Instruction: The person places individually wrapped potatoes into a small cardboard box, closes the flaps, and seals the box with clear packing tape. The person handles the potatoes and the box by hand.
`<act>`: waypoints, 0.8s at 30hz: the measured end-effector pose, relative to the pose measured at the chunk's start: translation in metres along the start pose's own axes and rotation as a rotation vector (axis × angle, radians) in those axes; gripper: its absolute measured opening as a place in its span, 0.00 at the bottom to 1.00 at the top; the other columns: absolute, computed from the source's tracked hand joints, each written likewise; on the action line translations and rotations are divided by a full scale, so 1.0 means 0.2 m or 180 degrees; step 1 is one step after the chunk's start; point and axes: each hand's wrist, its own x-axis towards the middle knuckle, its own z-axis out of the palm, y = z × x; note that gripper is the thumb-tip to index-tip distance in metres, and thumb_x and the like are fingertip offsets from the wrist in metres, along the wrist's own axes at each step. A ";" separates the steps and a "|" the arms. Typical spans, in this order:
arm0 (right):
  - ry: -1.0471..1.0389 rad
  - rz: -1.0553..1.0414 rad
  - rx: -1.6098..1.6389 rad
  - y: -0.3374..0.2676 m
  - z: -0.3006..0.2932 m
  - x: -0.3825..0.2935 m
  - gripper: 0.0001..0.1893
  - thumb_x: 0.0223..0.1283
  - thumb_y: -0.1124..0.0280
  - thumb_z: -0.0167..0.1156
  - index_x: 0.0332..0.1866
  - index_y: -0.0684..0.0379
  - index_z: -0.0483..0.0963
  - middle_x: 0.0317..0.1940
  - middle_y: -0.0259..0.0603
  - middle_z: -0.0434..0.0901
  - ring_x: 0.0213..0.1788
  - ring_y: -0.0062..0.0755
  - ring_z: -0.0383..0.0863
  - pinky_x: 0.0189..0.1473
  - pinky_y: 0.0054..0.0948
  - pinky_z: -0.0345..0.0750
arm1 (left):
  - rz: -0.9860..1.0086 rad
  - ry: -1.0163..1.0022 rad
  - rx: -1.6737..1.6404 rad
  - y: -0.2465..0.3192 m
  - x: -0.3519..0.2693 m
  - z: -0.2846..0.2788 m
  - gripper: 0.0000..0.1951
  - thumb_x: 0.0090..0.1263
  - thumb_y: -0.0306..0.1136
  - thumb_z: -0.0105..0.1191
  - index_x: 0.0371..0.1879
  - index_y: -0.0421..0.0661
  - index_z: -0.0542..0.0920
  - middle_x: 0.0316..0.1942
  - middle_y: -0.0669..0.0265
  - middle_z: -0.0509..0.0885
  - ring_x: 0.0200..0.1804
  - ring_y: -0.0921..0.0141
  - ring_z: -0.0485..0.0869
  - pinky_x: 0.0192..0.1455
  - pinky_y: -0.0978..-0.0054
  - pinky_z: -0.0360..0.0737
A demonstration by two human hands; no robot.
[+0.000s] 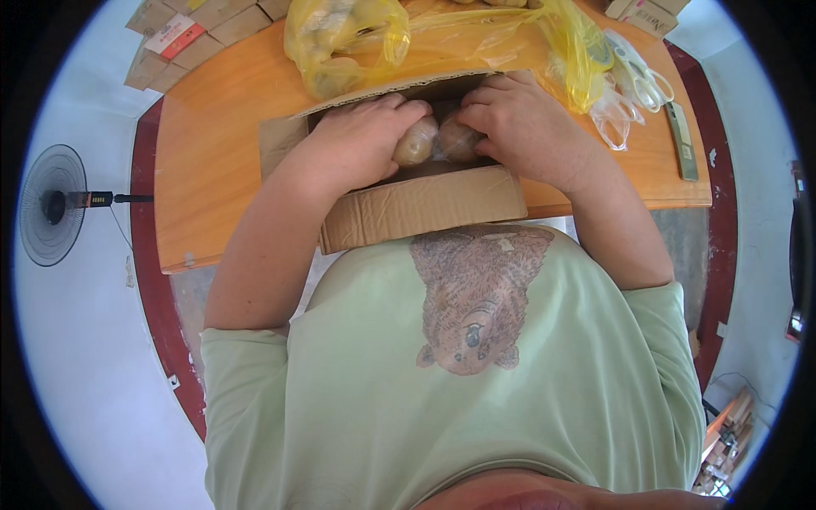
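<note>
An open cardboard box (424, 207) sits at the front edge of the table, its flaps folded out. Inside it are two round, brownish items in clear plastic film, perhaps potatoes: a left wrapped item (417, 143) and a right wrapped item (458, 139). My left hand (376, 137) reaches in from the left, fingers curled over the left one. From the other side, my right hand (519, 127) grips the right one with thumb and fingertips. The two items lie side by side between my hands. My hands and the box walls hide the rest of the inside.
Beyond the box, a yellow plastic bag (347, 38) holds similar round items. Another yellow bag (570, 57) lies to the right, near white-handled scissors (637, 73) and a green-grey strip-shaped object (682, 143). Small cardboard boxes (210, 38) are stacked at the table's far left.
</note>
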 end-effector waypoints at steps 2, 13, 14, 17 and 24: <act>0.0015 0.0019 -0.0008 0.00 0.00 0.00 0.07 0.45 0.70 0.68 0.32 0.53 0.82 0.35 0.36 0.83 0.48 0.37 0.81 0.54 0.36 0.72 | -0.0002 0.0030 0.0002 0.00 0.00 0.01 0.33 0.57 0.27 0.66 0.64 0.52 0.70 0.61 0.61 0.76 0.63 0.55 0.76 0.64 0.58 0.76; -0.0136 -0.0001 -0.0073 -0.01 -0.02 0.01 0.09 0.45 0.69 0.69 0.34 0.53 0.82 0.35 0.35 0.83 0.48 0.37 0.81 0.55 0.36 0.72 | -0.0008 0.0071 -0.0063 0.00 -0.03 0.01 0.36 0.57 0.27 0.67 0.67 0.53 0.69 0.63 0.60 0.75 0.65 0.55 0.75 0.66 0.59 0.75; -0.0127 -0.0010 -0.0072 -0.01 -0.02 0.01 0.09 0.45 0.69 0.69 0.34 0.53 0.82 0.35 0.35 0.83 0.48 0.37 0.81 0.55 0.36 0.72 | 0.0003 0.0058 -0.0064 -0.01 -0.03 0.02 0.37 0.57 0.27 0.68 0.68 0.53 0.69 0.64 0.60 0.75 0.65 0.55 0.75 0.66 0.59 0.75; -0.0156 -0.0020 -0.0109 -0.01 -0.02 0.01 0.09 0.45 0.68 0.69 0.34 0.53 0.82 0.35 0.35 0.83 0.49 0.37 0.81 0.55 0.37 0.72 | 0.0006 0.0062 -0.0135 -0.02 -0.04 0.00 0.37 0.57 0.28 0.68 0.69 0.53 0.68 0.65 0.60 0.75 0.65 0.55 0.75 0.66 0.59 0.75; -0.0165 0.0077 0.0104 0.00 -0.03 0.00 0.13 0.45 0.69 0.70 0.40 0.54 0.82 0.41 0.36 0.83 0.52 0.38 0.80 0.57 0.38 0.73 | 0.0161 0.0132 -0.0273 0.00 -0.07 -0.10 0.34 0.60 0.31 0.66 0.68 0.49 0.69 0.64 0.57 0.75 0.64 0.55 0.76 0.66 0.61 0.75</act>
